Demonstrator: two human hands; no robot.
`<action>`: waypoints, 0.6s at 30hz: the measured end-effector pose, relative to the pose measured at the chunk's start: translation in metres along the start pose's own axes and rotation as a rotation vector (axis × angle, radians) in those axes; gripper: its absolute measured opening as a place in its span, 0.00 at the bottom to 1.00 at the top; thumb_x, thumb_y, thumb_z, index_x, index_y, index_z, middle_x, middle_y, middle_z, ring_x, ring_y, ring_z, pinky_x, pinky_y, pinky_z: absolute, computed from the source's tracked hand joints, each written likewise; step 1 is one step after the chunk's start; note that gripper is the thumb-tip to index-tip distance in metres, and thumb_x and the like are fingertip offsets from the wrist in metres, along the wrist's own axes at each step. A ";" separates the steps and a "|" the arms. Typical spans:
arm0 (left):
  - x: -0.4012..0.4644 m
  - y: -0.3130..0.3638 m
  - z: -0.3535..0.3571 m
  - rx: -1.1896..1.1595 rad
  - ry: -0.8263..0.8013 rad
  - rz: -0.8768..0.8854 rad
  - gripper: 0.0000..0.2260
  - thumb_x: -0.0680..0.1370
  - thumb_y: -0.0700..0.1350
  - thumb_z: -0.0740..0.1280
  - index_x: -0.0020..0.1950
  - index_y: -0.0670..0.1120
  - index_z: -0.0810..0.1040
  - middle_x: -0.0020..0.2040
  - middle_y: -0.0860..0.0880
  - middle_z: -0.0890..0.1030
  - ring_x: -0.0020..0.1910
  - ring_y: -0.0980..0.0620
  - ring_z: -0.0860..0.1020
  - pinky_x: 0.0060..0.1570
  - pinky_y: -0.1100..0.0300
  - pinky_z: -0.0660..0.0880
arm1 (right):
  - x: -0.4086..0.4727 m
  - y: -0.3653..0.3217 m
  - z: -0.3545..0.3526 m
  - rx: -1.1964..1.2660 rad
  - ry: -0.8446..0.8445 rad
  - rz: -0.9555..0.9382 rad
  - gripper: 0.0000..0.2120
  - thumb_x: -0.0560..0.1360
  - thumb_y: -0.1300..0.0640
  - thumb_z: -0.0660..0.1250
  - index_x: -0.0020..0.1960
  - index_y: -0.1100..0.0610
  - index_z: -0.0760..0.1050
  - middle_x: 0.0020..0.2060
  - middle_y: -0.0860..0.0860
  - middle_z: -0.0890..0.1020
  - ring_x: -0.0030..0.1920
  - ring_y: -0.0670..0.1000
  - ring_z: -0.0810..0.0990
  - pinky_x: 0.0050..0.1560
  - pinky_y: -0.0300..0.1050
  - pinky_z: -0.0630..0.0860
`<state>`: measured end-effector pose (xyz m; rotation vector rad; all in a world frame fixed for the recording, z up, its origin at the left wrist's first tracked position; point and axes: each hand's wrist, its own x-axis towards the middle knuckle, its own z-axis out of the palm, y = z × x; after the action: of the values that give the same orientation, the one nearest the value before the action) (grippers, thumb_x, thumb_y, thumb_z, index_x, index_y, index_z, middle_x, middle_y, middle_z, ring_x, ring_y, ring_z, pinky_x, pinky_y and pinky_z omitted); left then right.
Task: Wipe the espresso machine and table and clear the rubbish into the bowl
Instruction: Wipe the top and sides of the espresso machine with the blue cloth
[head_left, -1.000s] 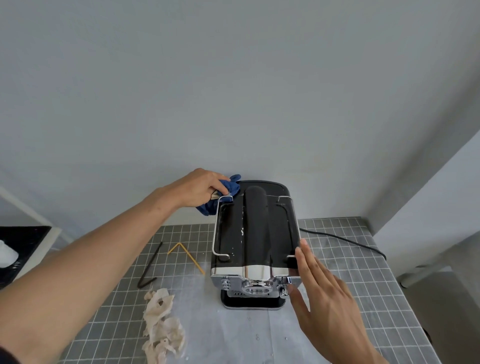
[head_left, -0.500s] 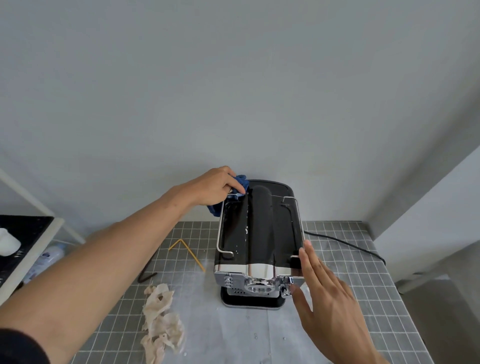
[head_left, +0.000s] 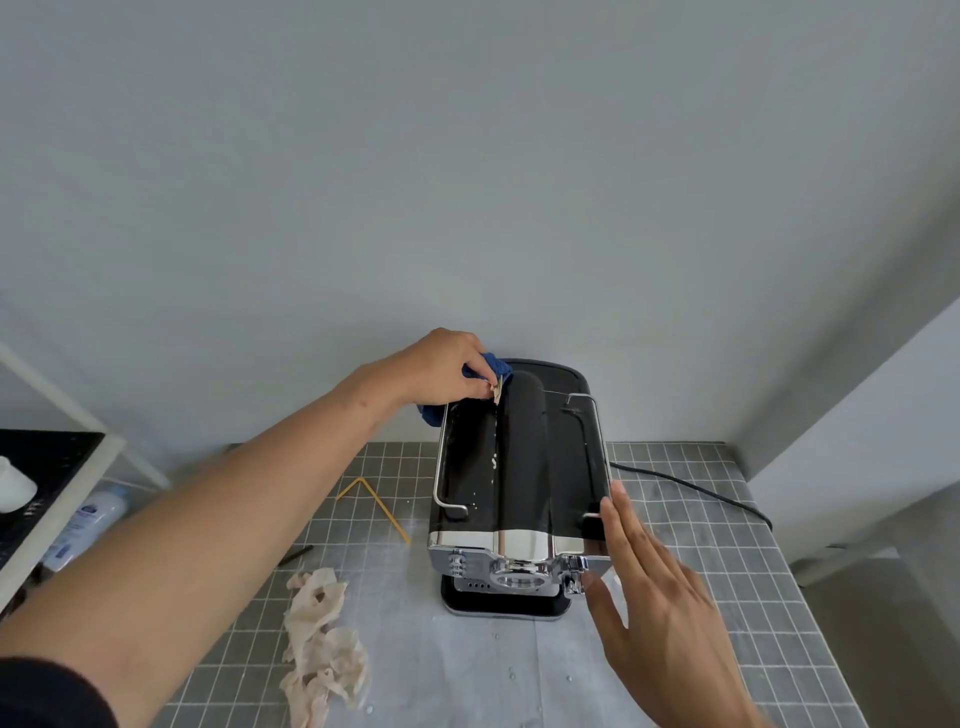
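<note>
- Here the machine, black on top with a chrome front, stands on the table, its back close to the grey wall.
- The left hand reaches over the machine's back left corner, fingers curled tight around a blue cloth; part of the cloth hangs down behind the left rail.
- A small pale scrap shows at that hand's fingertips, on the machine's top; I cannot tell whether it is pinched.
- White specks lie along the groove left of the centre hump.
- The right hand is flat and spread, holding nothing, fingertips against the machine's right front edge.
- A crumpled tissue lies on the table in front and left of the machine, well apart from it.
- A bent yellow stick lies between the left forearm and the machine; a dark stick peeks out beside the forearm.
- A black cord trails right from the machine.
- A bottle lies below the shelf at far left.
</note>
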<state>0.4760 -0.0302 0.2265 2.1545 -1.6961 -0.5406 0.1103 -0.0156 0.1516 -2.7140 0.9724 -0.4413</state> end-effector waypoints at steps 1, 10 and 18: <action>0.001 0.003 -0.001 0.025 -0.020 0.006 0.08 0.78 0.49 0.72 0.57 0.54 0.87 0.64 0.52 0.78 0.61 0.52 0.75 0.63 0.55 0.71 | 0.000 0.000 0.000 -0.002 -0.003 0.002 0.36 0.81 0.42 0.59 0.82 0.49 0.47 0.82 0.42 0.46 0.77 0.46 0.63 0.70 0.52 0.72; -0.005 0.010 -0.008 0.198 -0.054 -0.016 0.12 0.75 0.46 0.64 0.43 0.52 0.87 0.40 0.44 0.80 0.39 0.46 0.78 0.43 0.43 0.78 | -0.001 -0.001 0.002 -0.006 0.012 0.032 0.39 0.79 0.44 0.64 0.82 0.48 0.48 0.82 0.42 0.48 0.76 0.47 0.65 0.67 0.53 0.75; -0.012 0.039 0.035 -0.030 0.233 0.096 0.26 0.82 0.49 0.68 0.79 0.57 0.66 0.63 0.51 0.79 0.63 0.51 0.74 0.65 0.53 0.71 | 0.000 0.001 0.007 -0.024 0.019 0.032 0.38 0.79 0.42 0.62 0.82 0.49 0.48 0.82 0.42 0.48 0.76 0.47 0.64 0.68 0.51 0.73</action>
<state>0.4232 -0.0284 0.2164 2.0149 -1.6410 -0.2744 0.1119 -0.0153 0.1450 -2.7164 1.0314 -0.4528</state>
